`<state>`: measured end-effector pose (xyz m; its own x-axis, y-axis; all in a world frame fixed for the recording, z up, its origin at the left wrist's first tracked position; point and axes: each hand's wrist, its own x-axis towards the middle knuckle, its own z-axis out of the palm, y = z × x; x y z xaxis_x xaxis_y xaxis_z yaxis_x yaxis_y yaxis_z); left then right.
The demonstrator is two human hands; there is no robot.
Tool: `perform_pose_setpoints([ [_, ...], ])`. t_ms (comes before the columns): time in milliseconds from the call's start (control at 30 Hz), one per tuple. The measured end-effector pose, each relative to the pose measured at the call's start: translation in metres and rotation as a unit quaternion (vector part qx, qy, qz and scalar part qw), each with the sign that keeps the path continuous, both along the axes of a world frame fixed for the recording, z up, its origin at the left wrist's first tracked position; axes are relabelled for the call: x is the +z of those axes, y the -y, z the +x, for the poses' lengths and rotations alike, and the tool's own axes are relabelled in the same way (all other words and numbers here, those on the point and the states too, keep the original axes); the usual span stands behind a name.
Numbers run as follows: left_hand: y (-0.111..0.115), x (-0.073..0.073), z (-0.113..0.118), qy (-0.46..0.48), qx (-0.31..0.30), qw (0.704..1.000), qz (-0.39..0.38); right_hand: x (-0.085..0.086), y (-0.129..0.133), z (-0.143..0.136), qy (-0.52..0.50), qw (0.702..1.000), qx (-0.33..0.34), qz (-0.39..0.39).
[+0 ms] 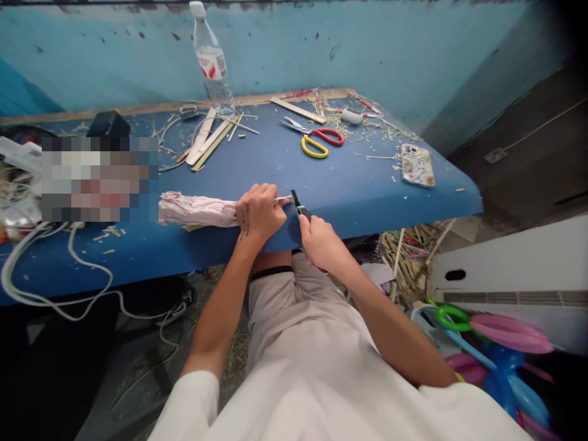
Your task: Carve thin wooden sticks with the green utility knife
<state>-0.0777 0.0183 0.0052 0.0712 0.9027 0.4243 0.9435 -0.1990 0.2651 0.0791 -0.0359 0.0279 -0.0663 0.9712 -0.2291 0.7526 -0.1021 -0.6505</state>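
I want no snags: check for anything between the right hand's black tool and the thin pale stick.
Nothing visible does. The black tool in the right hand sits at the tip of the thin pale stick jutting from the left hand; contact is unclear. The scissors lie farther back.

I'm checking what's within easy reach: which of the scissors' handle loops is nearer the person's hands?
The yellow loop; the red loop lies farther from both left hand and right hand.

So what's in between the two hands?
In the head view, a thin pale stick pokes out of the left hand toward the dark hand tool that the right hand grips.
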Motion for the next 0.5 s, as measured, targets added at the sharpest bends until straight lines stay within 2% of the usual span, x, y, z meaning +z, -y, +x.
perform_pose_setpoints([
  [133, 0.0006, 0.0017, 0.0011, 0.01, 0.001, 1.0, 0.008, -0.0002, -0.0051, -0.0032, 0.018, 1.0, 0.0, 0.013],
  [333, 0.0001, 0.0029, 0.006, -0.003, 0.048, 0.999, -0.008, -0.0037, -0.0018, -0.0045, 0.04, 0.999, -0.003, 0.003],
  [500, 0.0031, 0.0026, 0.0052, 0.001, 0.042, 0.999, 0.0, -0.0004, -0.0016, -0.0089, 0.063, 0.998, -0.015, 0.014],
])
